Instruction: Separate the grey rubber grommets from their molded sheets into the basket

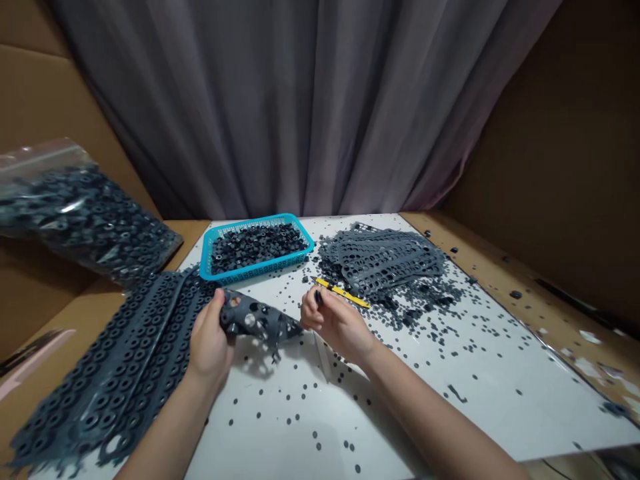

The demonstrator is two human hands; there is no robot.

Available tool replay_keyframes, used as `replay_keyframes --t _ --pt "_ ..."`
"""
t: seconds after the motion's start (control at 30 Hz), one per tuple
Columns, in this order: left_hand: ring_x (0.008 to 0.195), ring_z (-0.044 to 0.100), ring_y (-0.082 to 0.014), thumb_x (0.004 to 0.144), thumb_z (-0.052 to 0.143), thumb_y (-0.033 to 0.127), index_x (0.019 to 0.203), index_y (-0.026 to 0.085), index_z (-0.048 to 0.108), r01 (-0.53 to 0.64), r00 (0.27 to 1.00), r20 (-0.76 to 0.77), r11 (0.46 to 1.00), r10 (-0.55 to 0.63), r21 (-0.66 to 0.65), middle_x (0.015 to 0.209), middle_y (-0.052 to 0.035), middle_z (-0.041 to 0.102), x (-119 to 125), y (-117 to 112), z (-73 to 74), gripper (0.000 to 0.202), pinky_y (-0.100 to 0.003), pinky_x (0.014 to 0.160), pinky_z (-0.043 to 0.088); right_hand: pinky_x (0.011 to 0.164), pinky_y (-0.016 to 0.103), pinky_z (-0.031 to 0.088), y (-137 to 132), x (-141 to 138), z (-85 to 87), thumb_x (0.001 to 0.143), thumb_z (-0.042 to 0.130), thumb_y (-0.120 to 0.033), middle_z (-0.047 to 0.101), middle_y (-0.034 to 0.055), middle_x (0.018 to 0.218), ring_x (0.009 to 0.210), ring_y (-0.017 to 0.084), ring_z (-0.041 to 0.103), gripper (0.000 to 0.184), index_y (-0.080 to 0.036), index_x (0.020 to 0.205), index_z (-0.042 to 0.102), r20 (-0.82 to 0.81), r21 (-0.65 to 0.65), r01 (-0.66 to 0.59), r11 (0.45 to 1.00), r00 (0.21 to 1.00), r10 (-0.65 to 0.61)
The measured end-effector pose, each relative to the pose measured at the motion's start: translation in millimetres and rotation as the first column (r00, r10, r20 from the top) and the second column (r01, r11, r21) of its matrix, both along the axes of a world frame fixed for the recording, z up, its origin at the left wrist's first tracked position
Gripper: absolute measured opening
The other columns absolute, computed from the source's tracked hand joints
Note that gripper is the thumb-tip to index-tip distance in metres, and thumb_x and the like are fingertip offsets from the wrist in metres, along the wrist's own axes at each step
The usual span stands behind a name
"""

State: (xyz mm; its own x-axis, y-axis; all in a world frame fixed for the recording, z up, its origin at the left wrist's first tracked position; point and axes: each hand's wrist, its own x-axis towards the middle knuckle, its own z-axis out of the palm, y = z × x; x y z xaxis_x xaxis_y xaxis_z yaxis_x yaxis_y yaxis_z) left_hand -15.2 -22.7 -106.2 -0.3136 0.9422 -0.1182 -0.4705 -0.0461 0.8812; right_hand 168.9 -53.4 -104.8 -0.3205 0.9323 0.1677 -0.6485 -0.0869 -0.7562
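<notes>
My left hand (210, 337) grips one end of a dark grey moulded rubber sheet (250, 319), which is punched with holes and curled into a loose strip. My right hand (337, 325) is next to the strip's far end, its fingers closed around a small dark rubber piece (318, 298). Just beyond those fingers, a yellow utility knife (341, 292) lies on the white tabletop (450, 373). Under my left wrist lies a long heap of dark rubber sheets with rows of rings (115, 367), partly hidden by my forearm.
A blue plastic basket (265, 265) full of small dark rubber rings stands at the back. To its right lies a pile of punched grey sheets (385, 260). A clear bag of rings (85, 220) sits at the left. Loose pieces are scattered widely; cardboard walls and a grey curtain stand behind.
</notes>
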Motion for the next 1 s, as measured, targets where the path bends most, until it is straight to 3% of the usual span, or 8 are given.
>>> replay_keyframes --t 0.17,0.37,0.47,0.6,0.67,0.73,0.87,1.0 --pt "0.084 0.064 -0.0146 0.084 0.049 0.035 0.080 0.017 0.066 -0.109 0.994 0.039 0.990 0.106 0.091 0.074 0.0029 0.071 -10.0 9.2 -0.9 0.025 -0.024 0.079 0.049 0.056 0.026 0.024 -1.9 2.5 -3.1 0.085 0.044 -0.055 0.028 -0.0046 0.055 0.050 0.010 0.025 0.040 -0.019 0.067 0.043 0.042 -0.026 -0.057 0.998 0.997 0.058" --pt "0.093 0.061 -0.0223 0.074 0.056 0.037 0.084 0.017 0.069 0.135 0.973 -0.209 0.978 -0.100 0.158 0.083 -0.0014 0.072 -13.1 -0.4 -10.6 0.026 -0.029 0.083 0.047 0.057 0.027 0.026 -8.9 -0.7 -10.7 0.084 0.033 -0.065 0.026 -0.0052 0.050 0.049 0.011 0.023 0.052 -0.019 0.062 0.043 0.040 -0.090 -0.062 0.994 0.997 0.066" --pt "0.092 0.059 -0.0242 0.074 0.059 0.035 0.088 0.016 0.070 0.368 0.820 -0.489 0.928 -0.298 0.051 0.089 -0.0044 0.070 -7.2 -8.3 -12.3 0.026 -0.030 0.082 0.045 0.058 0.028 0.029 -11.0 0.0 -13.5 0.083 0.038 -0.062 0.032 -0.0044 0.051 0.050 0.011 0.029 0.049 -0.018 0.067 0.051 0.081 -0.126 -0.037 0.991 0.996 0.048" --pt "0.088 0.057 -0.0249 0.081 0.052 0.036 0.094 0.016 0.068 0.581 0.534 -0.715 0.810 -0.451 -0.078 0.091 -0.0070 0.068 4.9 -16.5 -6.3 0.028 -0.032 0.079 0.043 0.062 0.027 0.031 -12.3 7.3 -13.0 0.081 0.055 -0.036 0.049 0.0002 0.072 0.061 0.012 0.042 0.025 -0.017 0.095 0.057 0.228 -0.059 0.148 0.987 0.965 -0.131" --pt "0.087 0.057 -0.0240 0.084 0.049 0.035 0.095 0.017 0.066 0.661 0.418 -0.776 0.744 -0.473 -0.098 0.092 -0.0071 0.067 9.7 -19.3 -2.8 0.028 -0.032 0.079 0.042 0.064 0.027 0.032 -14.9 11.7 -9.8 0.083 0.048 -0.026 0.048 0.0004 0.075 0.065 0.013 0.043 0.017 -0.019 0.095 0.057 0.371 0.050 0.272 0.961 0.888 -0.271" --pt "0.087 0.057 -0.0234 0.086 0.046 0.035 0.096 0.017 0.065 0.717 0.344 -0.800 0.688 -0.492 -0.115 0.094 -0.0071 0.066 12.4 -22.0 -0.5 0.028 -0.032 0.080 0.042 0.066 0.028 0.032 -19.4 13.7 -5.2 0.085 0.040 -0.020 0.047 0.0015 0.076 0.071 0.015 0.044 0.017 -0.019 0.089 0.057 0.563 0.258 0.307 0.916 0.723 -0.401" --pt "0.093 0.055 -0.0243 0.089 0.040 0.036 0.093 0.019 0.064 0.781 0.255 -0.820 0.609 -0.513 -0.137 0.092 -0.0066 0.065 11.9 -27.5 0.2 0.030 -0.031 0.083 0.042 0.070 0.029 0.033 -26.9 9.7 1.3 0.083 0.048 -0.024 0.049 0.0033 0.083 0.078 0.018 0.044 0.008 -0.018 0.088 0.050 0.769 0.553 0.017 0.833 0.374 -0.518" --pt "0.087 0.055 -0.0227 0.088 0.040 0.037 0.089 0.019 0.065 0.849 0.147 -0.851 0.506 -0.504 -0.153 0.090 -0.0071 0.064 10.9 -29.9 0.5 0.030 -0.030 0.082 0.042 0.065 0.027 0.032 -25.8 7.1 -0.8 0.081 0.053 -0.029 0.048 0.0016 0.076 0.072 0.016 0.043 0.015 -0.019 0.077 0.043 0.847 0.512 -0.152 0.845 0.255 -0.467"
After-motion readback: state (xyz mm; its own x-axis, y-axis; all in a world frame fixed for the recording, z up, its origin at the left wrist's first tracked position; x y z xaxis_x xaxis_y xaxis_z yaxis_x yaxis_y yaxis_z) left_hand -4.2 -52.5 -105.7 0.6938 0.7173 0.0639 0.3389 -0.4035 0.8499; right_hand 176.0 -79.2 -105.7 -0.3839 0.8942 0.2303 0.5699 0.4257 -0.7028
